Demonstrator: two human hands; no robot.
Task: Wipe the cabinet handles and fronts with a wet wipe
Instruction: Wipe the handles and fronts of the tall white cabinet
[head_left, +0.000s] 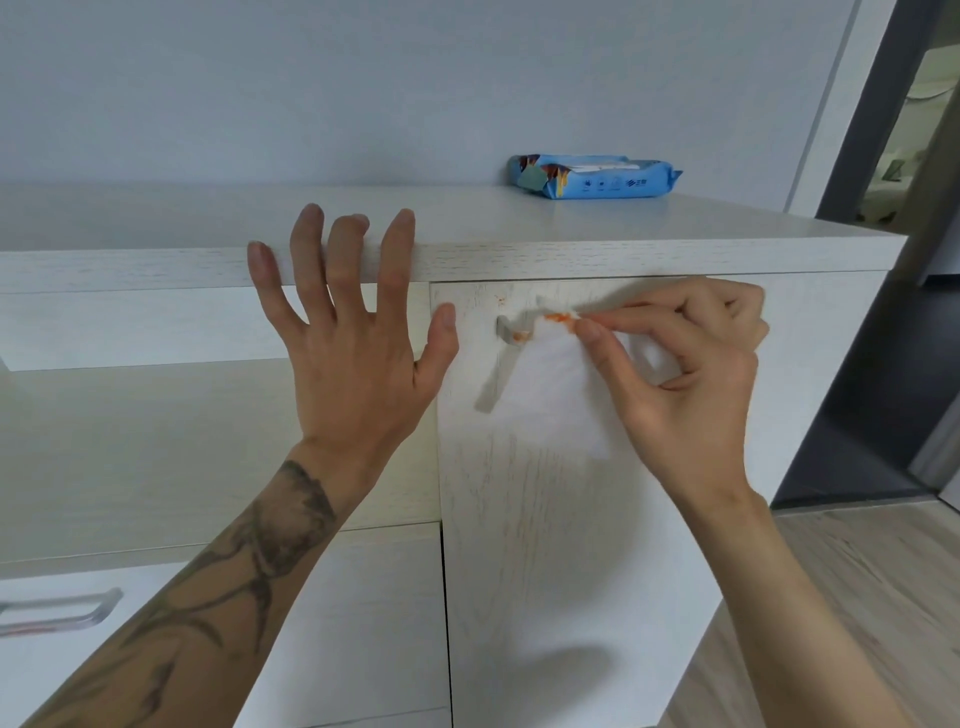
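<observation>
A white cabinet door (561, 545) carries a vertical metal handle (501, 364) near its upper left corner, with orange smears at the handle's top. My right hand (680, 374) pinches a white wet wipe (556, 389) by its top edge, which is stained orange, and the wipe hangs over the handle's right side. My left hand (348, 322) is spread open, its fingers lying over the front edge of the cabinet top (623, 234). Small orange specks mark the door above the handle.
A blue pack of wet wipes (592, 176) lies on the cabinet top by the wall. A drawer with a metal handle (57, 610) sits at the lower left. An open shelf recess is behind my left hand. Wooden floor and a dark doorway lie to the right.
</observation>
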